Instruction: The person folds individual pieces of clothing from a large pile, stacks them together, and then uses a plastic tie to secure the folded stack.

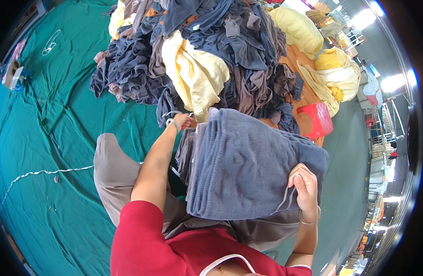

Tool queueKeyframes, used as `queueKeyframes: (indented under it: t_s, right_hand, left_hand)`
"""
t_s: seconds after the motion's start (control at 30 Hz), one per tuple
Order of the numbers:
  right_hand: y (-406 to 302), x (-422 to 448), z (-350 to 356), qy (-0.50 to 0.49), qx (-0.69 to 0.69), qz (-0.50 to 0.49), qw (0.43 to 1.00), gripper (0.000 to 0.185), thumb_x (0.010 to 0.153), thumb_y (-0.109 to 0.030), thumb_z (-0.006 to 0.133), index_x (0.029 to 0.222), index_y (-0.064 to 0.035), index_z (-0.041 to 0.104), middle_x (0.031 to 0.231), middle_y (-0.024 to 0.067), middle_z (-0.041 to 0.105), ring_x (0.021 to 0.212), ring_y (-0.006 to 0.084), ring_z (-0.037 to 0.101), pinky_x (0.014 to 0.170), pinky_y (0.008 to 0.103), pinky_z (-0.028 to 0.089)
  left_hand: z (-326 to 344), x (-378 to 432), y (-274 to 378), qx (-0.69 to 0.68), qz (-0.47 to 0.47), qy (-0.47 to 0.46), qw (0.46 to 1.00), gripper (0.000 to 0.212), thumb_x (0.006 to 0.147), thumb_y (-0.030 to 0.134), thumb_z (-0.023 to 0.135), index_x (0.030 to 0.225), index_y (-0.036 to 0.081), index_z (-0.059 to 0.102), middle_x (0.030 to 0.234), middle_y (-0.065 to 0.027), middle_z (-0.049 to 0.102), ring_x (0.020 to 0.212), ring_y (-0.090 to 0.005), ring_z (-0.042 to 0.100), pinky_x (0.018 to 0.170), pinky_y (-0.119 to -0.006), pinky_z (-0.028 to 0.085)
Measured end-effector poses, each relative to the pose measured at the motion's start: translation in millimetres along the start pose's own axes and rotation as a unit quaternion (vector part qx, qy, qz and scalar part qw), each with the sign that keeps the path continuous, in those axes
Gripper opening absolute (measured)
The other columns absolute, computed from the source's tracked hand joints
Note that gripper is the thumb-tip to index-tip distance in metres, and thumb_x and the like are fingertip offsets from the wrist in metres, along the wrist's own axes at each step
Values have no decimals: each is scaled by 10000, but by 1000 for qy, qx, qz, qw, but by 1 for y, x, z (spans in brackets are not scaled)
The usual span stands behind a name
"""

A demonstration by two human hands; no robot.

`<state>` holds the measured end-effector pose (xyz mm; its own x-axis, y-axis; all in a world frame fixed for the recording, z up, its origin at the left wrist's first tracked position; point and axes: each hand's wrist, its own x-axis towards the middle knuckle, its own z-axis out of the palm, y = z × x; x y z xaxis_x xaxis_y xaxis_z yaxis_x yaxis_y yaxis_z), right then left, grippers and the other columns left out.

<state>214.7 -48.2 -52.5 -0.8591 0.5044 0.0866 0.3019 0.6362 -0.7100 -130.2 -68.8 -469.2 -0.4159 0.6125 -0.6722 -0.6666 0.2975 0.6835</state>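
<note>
A stack of folded blue-grey fleece cloths (246,165) lies before me at lap height, its folded edges facing left. My right hand (304,184) is closed on a thin pale string at the stack's right side, with the string's strands hanging across the top cloth. To the left of the stack's far corner, my left hand (183,120) has its fingers curled around a whitish string that loops by the wrist. More folded greyish cloths (186,151) show along the stack's left side. A white twisted string (49,171) runs over the green floor cloth at left.
A large heap of loose blue-grey and brownish cloths (135,69) rises ahead, with a cream cloth (194,74) draped on it. A red plastic stool (318,120) and yellow bundles (339,74) are at right. Green sheeting (69,145) covers the left floor.
</note>
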Motion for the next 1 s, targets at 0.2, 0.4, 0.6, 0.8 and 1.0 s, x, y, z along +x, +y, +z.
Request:
queueKeyframes:
  t_s: [0.2, 0.4, 0.6, 0.8, 1.0]
  right_hand:
    - [-2, -7, 5, -7, -21, -50, 998, 229, 838, -130, 524, 641, -13, 531, 642, 74, 505, 640, 223, 478, 602, 307, 382]
    - [-12, -20, 15, -2, -87, -119, 989, 123, 773, -94, 594, 683, -18, 561, 676, 77, 506, 636, 255, 469, 588, 333, 391]
    - [-6, -40, 15, 9, -82, -153, 985, 149, 749, -98, 624, 658, -26, 531, 657, 79, 475, 615, 253, 454, 576, 337, 392]
    - [1, -58, 15, 37, -50, -61, 996, 81, 724, -67, 646, 724, -13, 585, 912, 102, 478, 646, 198, 481, 605, 283, 415]
    - [8, -74, 14, 73, -94, 53, 991, 133, 683, -107, 603, 608, -8, 554, 955, 119, 454, 761, 203, 440, 648, 278, 374]
  left_hand:
    - [151, -46, 113, 396, 179, -369, 822, 420, 941, 306, 405, 799, 22, 679, 675, -74, 648, 580, -137, 598, 553, -270, 470]
    - [201, -83, 122, 368, 244, -379, 813, 330, 906, 265, 462, 851, 3, 656, 786, -71, 653, 691, -135, 622, 578, -249, 474]
    - [182, -81, 117, 450, 143, -318, 822, 311, 883, 295, 476, 981, 60, 655, 923, -67, 646, 791, -161, 613, 591, -256, 470]
    - [190, -76, 127, 373, 353, -325, 794, 295, 909, 234, 477, 978, -11, 628, 850, -71, 647, 796, -147, 575, 715, -278, 452]
    - [212, -54, 110, 388, 381, -393, 742, 302, 911, 245, 493, 961, -34, 598, 860, -67, 612, 826, -136, 545, 749, -300, 433]
